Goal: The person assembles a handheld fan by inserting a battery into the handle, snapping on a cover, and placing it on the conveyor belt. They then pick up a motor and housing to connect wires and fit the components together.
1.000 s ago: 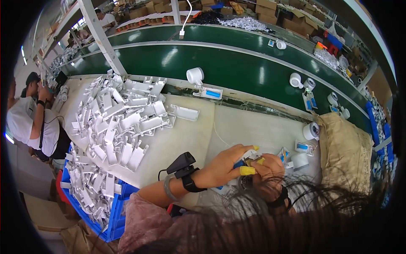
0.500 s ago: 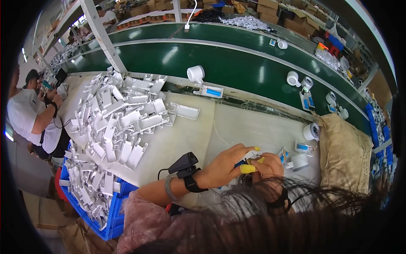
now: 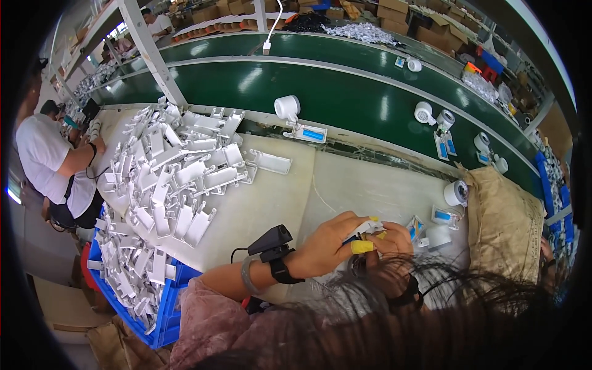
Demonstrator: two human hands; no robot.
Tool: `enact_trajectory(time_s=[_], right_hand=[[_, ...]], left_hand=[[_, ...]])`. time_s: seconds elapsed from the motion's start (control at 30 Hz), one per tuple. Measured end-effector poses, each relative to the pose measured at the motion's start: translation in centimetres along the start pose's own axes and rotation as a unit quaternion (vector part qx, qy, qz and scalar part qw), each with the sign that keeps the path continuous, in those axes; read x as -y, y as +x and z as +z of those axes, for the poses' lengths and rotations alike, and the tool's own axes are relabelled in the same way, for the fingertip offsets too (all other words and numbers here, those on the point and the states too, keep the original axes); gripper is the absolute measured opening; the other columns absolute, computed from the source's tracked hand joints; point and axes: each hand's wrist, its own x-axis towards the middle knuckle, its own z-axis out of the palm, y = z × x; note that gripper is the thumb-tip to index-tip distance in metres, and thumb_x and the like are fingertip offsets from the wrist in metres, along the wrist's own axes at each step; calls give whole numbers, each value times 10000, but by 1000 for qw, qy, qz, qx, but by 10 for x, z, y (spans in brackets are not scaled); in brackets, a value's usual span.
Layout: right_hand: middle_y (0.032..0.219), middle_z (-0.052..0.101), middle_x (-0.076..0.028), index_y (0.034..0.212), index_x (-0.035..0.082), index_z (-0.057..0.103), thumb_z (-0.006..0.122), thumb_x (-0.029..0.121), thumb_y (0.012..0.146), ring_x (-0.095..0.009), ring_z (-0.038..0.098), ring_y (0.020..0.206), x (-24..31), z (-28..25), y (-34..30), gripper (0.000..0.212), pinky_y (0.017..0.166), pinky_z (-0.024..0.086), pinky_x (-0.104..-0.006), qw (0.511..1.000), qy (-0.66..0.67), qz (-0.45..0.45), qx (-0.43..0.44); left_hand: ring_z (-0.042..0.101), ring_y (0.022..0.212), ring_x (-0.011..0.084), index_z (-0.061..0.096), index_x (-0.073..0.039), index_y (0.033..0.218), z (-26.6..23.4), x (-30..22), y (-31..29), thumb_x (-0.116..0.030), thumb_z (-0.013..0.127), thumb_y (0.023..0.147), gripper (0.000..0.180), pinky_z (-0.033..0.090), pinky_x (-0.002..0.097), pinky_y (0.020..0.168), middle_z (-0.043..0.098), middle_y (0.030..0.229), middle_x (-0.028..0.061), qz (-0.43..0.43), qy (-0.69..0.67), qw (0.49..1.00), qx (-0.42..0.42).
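Note:
My left hand (image 3: 330,242) and my right hand (image 3: 393,242) meet over the near part of the table, both closed on a small white plastic housing (image 3: 369,227). Yellow wraps cover some of the fingertips. Fingers and hair hide most of the held piece. Just right of my hands lie a white round lamp head (image 3: 438,237), a white bracket with a blue cell (image 3: 443,215) and another lamp head (image 3: 456,193). To the left spreads a heap of white plastic housings (image 3: 185,163), far from either hand.
A blue bin (image 3: 165,330) full of white housings stands at the lower left. A brown sack (image 3: 502,216) bounds the right side. Beyond the table runs a green conveyor (image 3: 345,98) carrying several lamp units. A co-worker (image 3: 58,148) in white works at the far left.
My hands stay together, and the white piece between them has turned slightly. The co-worker at the left has shifted posture. A hand now shows beside the sack at the right.

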Motion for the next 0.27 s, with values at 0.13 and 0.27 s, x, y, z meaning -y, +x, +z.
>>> enact_trajectory(time_s=[0.13, 0.27], right_hand=[[766, 555, -79, 901, 35, 643, 673, -66, 635, -302, 600, 800, -1, 2, -4, 286, 772, 528, -394, 1000, 7, 9, -5], [801, 560, -88, 925, 41, 635, 678, -57, 646, -317, 609, 852, 0, 4, -5, 300, 799, 522, -403, 1000, 3, 23, -6]], left_hand=[[538, 873, 342, 518, -34, 1275, 1, 1, -1, -226, 591, 913, 416, 444, 390, 768, 549, 947, 154, -8, 0, 1000, 0], [542, 896, 330, 518, -51, 1286, -1, 5, 1, -235, 596, 911, 425, 440, 393, 786, 560, 970, 157, -25, -7, 1000, 17]])
